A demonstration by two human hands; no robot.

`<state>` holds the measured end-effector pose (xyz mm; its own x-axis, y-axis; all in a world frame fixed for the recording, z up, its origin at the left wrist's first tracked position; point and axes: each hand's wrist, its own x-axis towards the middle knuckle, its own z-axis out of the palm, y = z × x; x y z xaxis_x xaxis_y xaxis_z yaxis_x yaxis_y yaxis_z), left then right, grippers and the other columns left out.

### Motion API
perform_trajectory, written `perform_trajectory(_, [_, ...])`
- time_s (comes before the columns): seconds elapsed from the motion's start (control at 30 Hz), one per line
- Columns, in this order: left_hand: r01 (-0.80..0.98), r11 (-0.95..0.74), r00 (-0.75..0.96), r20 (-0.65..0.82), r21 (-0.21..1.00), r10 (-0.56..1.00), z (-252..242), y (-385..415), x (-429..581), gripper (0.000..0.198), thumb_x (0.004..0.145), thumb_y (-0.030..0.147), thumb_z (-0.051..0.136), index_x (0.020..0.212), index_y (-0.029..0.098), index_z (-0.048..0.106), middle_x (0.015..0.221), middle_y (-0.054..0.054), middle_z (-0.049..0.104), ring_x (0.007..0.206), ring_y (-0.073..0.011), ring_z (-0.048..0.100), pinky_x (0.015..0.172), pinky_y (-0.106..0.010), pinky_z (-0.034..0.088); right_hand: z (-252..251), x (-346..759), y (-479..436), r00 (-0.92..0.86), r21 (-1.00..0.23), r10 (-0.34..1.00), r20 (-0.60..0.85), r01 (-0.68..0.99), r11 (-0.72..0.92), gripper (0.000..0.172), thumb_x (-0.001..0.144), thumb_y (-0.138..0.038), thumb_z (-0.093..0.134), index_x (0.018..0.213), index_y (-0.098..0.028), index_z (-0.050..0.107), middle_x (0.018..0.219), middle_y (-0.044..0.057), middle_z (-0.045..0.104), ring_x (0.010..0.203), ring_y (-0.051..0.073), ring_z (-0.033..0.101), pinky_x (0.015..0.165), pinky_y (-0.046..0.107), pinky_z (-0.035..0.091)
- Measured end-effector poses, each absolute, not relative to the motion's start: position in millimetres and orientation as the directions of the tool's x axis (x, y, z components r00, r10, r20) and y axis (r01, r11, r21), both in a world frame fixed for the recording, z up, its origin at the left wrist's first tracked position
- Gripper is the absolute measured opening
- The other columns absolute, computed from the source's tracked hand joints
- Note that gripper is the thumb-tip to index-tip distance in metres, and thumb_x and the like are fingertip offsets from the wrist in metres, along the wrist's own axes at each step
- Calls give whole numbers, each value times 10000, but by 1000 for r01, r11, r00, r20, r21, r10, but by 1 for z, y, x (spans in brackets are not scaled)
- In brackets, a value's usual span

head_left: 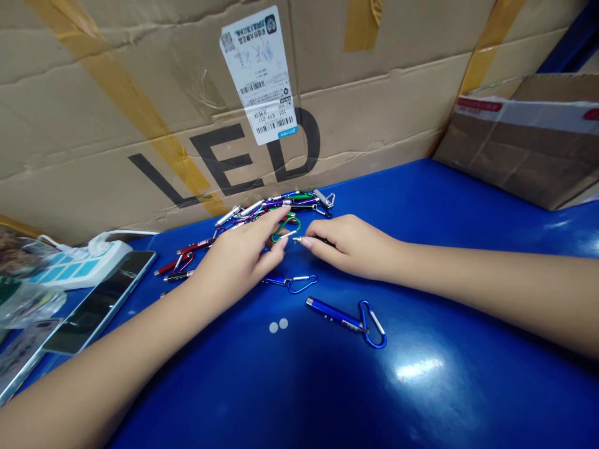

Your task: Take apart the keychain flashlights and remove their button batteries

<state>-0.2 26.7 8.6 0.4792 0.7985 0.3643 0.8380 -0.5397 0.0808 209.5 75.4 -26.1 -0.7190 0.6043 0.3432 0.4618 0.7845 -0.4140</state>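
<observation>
Right hand [355, 246] is curled, fingertips pinched on a black keychain flashlight [322, 239]; its silver tip is pointed at the left hand, body mostly hidden under the fingers. Left hand [236, 259] is held with fingers stretched and close together, fingertips laid on the green carabiner [286, 229] at that tip, thumb tucked just below; whether the carabiner is actually pinched cannot be told.

Both hands are met just in front of the heap of keychain flashlights [269, 204] at the foot of the LED carton [140, 100]; purple, green and silver pieces are tangled there; red keychain flashlights [187, 249] are strung out toward the power strip [77, 265] and the phone [100, 299].

Progress, as judged: early. Two pieces are laid apart on the blue table [468, 206], nearer the person: a small blue keychain flashlight [290, 282] just below the hands, and a larger blue keychain flashlight [344, 316] with its carabiner further out; these are read as already handled. Two small white discs [278, 325] lie near them; their kind cannot be told. One piece is in hand; the bulk is in the heap, so most of the work is judged left.
</observation>
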Motion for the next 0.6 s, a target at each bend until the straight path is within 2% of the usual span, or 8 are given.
perform_trajectory(0.17, [779, -622, 548, 396, 80, 737, 6, 29, -1, 385, 940, 323, 424, 1225, 178, 637, 1160, -61, 714, 1021, -208, 687, 895, -301, 527, -25, 208, 75, -714, -418, 607, 348, 462, 783, 324, 968, -363, 398, 757, -159, 536, 662, 9, 555, 610, 125, 502, 594, 244, 311])
perform_trajectory(0.33, [777, -618, 521, 429, 117, 737, 5, 29, -1, 352, 932, 301, 463, 1205, 190, 656, 1067, -45, 747, 956, -194, 705, 881, -299, 537, -25, 208, 74, -717, -422, 604, 347, 456, 784, 317, 968, -362, 401, 765, -158, 536, 659, 5, 546, 607, 124, 502, 599, 245, 317])
perform_trajectory(0.6, [777, -628, 584, 431, -52, 688, 2, 33, -7, 352, 958, 294, 402, 1160, 188, 671, 1025, -59, 751, 971, -188, 696, 883, -279, 527, -27, 208, 74, -705, -435, 608, 366, 448, 781, 347, 968, -390, 389, 745, -164, 528, 644, 0, 542, 598, 120, 487, 589, 243, 313])
